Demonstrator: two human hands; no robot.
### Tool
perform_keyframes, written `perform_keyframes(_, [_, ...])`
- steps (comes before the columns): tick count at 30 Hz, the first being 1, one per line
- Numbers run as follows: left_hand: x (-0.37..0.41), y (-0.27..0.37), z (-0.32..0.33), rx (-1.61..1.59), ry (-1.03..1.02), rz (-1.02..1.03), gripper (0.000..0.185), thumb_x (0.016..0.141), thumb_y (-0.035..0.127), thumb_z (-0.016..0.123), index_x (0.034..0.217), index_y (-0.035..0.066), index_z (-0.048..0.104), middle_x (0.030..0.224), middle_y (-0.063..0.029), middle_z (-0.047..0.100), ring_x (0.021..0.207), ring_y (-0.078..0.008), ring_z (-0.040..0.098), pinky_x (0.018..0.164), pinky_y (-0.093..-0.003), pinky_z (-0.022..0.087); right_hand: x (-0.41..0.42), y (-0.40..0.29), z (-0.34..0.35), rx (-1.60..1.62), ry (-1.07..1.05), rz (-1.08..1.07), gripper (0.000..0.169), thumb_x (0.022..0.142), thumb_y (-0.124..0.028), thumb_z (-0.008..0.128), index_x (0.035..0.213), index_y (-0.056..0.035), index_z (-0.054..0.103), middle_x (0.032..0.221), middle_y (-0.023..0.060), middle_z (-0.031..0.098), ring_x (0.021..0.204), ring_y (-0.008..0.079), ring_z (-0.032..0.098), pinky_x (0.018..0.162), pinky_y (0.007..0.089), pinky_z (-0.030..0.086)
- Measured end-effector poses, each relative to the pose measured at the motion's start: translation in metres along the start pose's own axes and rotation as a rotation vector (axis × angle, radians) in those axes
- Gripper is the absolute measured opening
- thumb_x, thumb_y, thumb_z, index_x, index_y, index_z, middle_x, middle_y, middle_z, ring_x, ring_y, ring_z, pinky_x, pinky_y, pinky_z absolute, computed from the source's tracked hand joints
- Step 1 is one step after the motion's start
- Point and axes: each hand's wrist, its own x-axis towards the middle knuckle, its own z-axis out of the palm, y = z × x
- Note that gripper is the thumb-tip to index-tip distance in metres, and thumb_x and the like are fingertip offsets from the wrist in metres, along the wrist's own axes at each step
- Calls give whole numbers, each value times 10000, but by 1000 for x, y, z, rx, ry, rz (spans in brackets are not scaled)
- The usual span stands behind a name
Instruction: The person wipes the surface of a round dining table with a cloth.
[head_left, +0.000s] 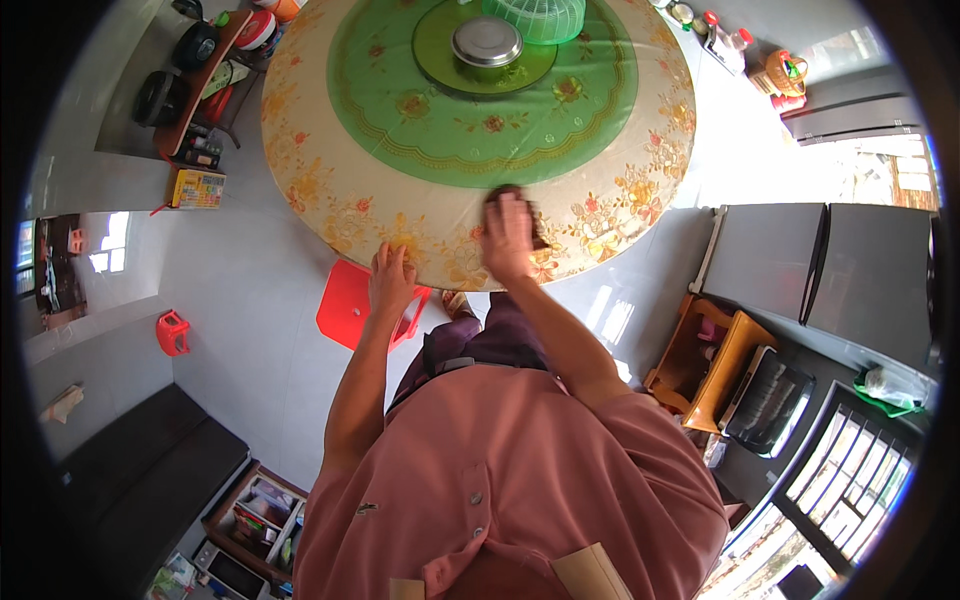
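Note:
My right hand (508, 238) presses a dark brown cloth (537, 225) flat on the round table, which has a floral tablecloth (442, 214); hand and cloth are slightly blurred. Near the table's front edge, my left hand (391, 276) rests on the tablecloth with its fingers bent over the rim and nothing in it. A green glass turntable (435, 64) stands farther back on the green middle of the cloth. On it are a round steel lid (487, 42), apparently over a bowl, and a green mesh plastic basket (544, 19).
A red plastic stool (341, 304) stands under the front left of the table, close to my legs. To the right are a grey refrigerator (765, 255) and a wooden chair (724, 367). A small shelf table (176, 135) with pans is at the upper left.

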Motion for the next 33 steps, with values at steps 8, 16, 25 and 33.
perform_keyframes(8, [-2, -20, 7, -16, 2, 90, 554, 908, 181, 632, 1437, 119, 479, 1548, -190, 323, 1397, -395, 356, 1102, -479, 414, 17, 86, -4, 39, 132, -110, 476, 854, -29, 559, 1302, -175, 627, 1520, 99, 439, 1438, 334, 363, 1187, 515, 285])
perform_keyframes(16, [-5, -19, 6, -34, -34, 65, 586, 902, 159, 650, 1458, 151, 469, 1572, -174, 309, 1418, -386, 338, 1115, -465, 405, 12, 55, -13, 63, 355, 212, 405, 801, 19, 543, 1178, -48, 677, 1377, 200, 536, 1201, 410, 516, 1000, 523, 415])
perform_keyframes(25, [-5, -24, 3, -51, -3, 105, 510, 927, 166, 599, 1425, 126, 498, 1540, -206, 339, 1384, -415, 369, 1082, -488, 430, -12, 74, -18, -203, 137, -193, 373, 717, -78, 675, 1067, -201, 703, 1100, 22, 610, 974, 242, 607, 754, 415, 487])
perform_keyframes(33, [-7, -7, 5, 15, 48, 146, 552, 881, 130, 655, 1411, 120, 500, 1500, -210, 351, 1344, -424, 403, 1043, -494, 466, -26, 106, 20, -188, 126, 208, 387, 826, -94, 579, 1201, -4, 615, 1273, 210, 589, 1237, 397, 531, 1026, 492, 442])
